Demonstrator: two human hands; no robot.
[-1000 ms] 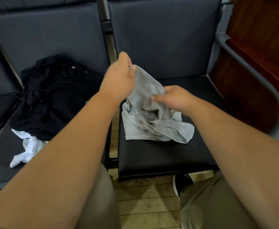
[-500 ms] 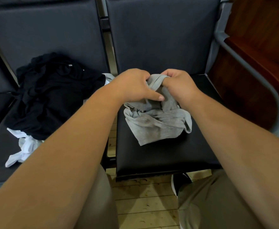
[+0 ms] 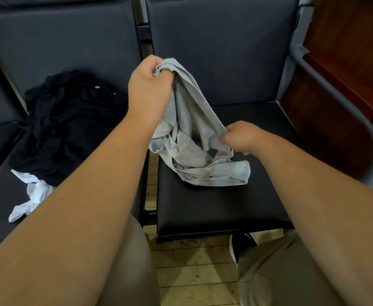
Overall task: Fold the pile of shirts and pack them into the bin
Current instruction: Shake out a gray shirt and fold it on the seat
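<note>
The right seat [image 3: 214, 206] carries one gray shirt [image 3: 190, 120], half lifted. The seat left of it holds one black heap [image 3: 70, 129], its shirts uncountable, and one white garment [image 3: 29, 195]. The left hand [image 3: 149, 89] fingers clench the shirt's top, and the right hand [image 3: 240, 138] fingers pinch a lower edge. The step looks like untangling; next it needs spreading flat. No bin shows.
</note>
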